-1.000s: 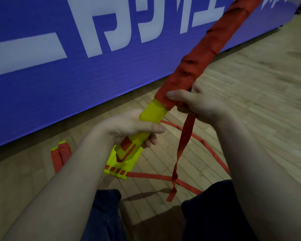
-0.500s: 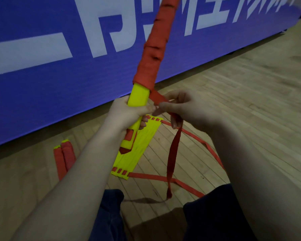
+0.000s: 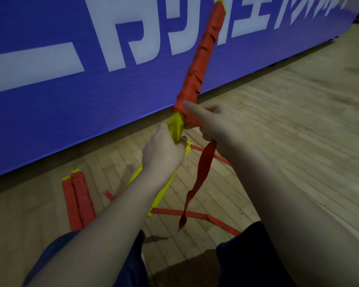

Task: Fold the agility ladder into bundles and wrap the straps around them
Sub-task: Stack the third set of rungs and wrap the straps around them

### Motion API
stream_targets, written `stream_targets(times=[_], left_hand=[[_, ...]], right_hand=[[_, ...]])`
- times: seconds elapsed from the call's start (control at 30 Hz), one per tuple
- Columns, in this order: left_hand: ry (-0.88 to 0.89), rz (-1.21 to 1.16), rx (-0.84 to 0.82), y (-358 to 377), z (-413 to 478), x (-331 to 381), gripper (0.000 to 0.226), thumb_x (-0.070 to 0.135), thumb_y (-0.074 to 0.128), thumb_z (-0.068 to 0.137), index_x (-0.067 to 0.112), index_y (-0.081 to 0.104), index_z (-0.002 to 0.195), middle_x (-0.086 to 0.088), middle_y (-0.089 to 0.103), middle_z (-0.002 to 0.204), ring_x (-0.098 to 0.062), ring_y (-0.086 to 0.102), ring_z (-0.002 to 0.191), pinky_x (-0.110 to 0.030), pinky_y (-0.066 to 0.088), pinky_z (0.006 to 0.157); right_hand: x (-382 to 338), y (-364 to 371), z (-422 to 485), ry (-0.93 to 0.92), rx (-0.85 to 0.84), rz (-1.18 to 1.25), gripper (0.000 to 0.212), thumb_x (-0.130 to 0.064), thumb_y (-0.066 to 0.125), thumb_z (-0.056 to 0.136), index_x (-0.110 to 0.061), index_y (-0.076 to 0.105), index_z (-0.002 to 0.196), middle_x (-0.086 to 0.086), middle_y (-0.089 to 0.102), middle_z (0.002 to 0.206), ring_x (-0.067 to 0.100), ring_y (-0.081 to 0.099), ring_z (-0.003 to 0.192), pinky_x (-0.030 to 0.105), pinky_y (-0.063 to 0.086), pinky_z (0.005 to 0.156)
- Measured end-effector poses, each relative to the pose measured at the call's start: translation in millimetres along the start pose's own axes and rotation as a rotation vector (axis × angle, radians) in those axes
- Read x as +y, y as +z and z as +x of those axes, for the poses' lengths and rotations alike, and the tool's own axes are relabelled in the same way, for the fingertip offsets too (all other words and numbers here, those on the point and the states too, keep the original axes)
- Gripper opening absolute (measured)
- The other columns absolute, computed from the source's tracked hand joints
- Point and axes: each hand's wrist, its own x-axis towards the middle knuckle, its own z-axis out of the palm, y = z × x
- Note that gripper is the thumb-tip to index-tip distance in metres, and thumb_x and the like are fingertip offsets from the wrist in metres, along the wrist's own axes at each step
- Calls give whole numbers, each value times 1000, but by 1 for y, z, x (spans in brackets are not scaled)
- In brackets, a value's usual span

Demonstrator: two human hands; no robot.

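L hand: grips yellow end of bundle.
R hand: pinches red strap at wrap's edge.
Banner: blue, white Japanese chars, cropped, can't read.

Matt red woven cloth strap, creased in overlapping turns, wound over smooth yellow plastic slats with a dull sheen; pale wood plank floor, worn and low-gloss; matt blue banner of finely ribbed sheet with flat white lettering; dark soft cloth shorts
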Motion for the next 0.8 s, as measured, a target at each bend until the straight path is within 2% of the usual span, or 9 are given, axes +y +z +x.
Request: stream_targets(times=[0.07, 0.17, 0.27, 0.33, 0.4, 0.47, 0.53, 0.63, 0.8], left_hand=[[88, 107, 54, 8, -11, 6, 23, 21, 52, 95, 11, 46, 115, -15, 58, 116, -38, 55, 111, -39, 39, 79], [169, 200, 96, 20, -14, 6, 38, 9, 45, 94, 9, 40, 132, -15, 50, 129, -34, 49, 120, -42, 40, 94], [243, 196, 114, 29, -18, 7, 56, 11, 45, 93, 8, 31, 147, -16, 43, 134, -33, 41, 127, -42, 34, 102], [285, 43, 78, 33, -19, 9, 63, 22, 46, 88, 9, 33, 149, -15, 43, 134, -31, 38, 129, -40, 30, 107], [216, -284, 26, 30, -16, 13, 70, 33, 48, 77, 14, 46, 144, -8, 50, 130, -24, 44, 126, -35, 35, 109], [65, -589, 1, 25, -12, 16, 57, 32, 63, 75, 19, 57, 130, 0, 60, 120, -16, 56, 113, -32, 46, 99], [-68, -790, -171, 15, -7, 18, 44, 19, 77, 79, 17, 59, 119, 2, 67, 105, -12, 66, 96, -27, 54, 83], [-83, -966, -588, -3, -7, 20, 17, 16, 70, 85, 9, 65, 100, -6, 72, 81, -15, 70, 67, -23, 55, 60], [-234, -1255, -981, -12, -16, 18, 28, 21, 58, 76, 6, 66, 99, -10, 67, 70, -14, 61, 53, -20, 48, 46]], right_hand=[[2, 0, 0, 47, 63, -6, 46, -49, 73, 81, -7, 68, 61, 14, 65, 58, 6, 29, 32, 20, 22, 36], [8, 2, 2, 85, 127, 84, 51, -45, 79, 77, -17, 53, 43, 24, 71, 77, 5, 28, 31, 20, 22, 35], [10, -1, 6, 122, 202, 172, 35, -37, 82, 75, -12, 57, 69, 25, 66, 77, 5, 30, 33, 19, 25, 35], [11, -5, 10, 133, 227, 217, 31, -29, 82, 76, -11, 58, 86, 9, 52, 63, 3, 30, 33, 18, 25, 35], [13, -10, 13, 111, 243, 220, 26, -22, 80, 78, -11, 57, 82, -2, 46, 59, 1, 34, 31, 16, 26, 37], [13, -17, 16, 72, 237, 214, 24, -20, 78, 79, -16, 55, 75, -6, 45, 57, 1, 36, 33, 17, 27, 40], [9, -26, 16, 23, 133, 328, 25, -17, 75, 82, -16, 52, 72, -2, 40, 56, 4, 30, 36, 21, 23, 39], [4, -37, 15, -34, -124, 475, 24, -14, 63, 91, -11, 52, 70, 1, 38, 53, 4, 25, 35, 18, 19, 34], [8, -35, 8, -70, -355, 506, 20, -19, 57, 94, -3, 53, 83, -1, 40, 50, 4, 27, 35, 16, 22, 31]])
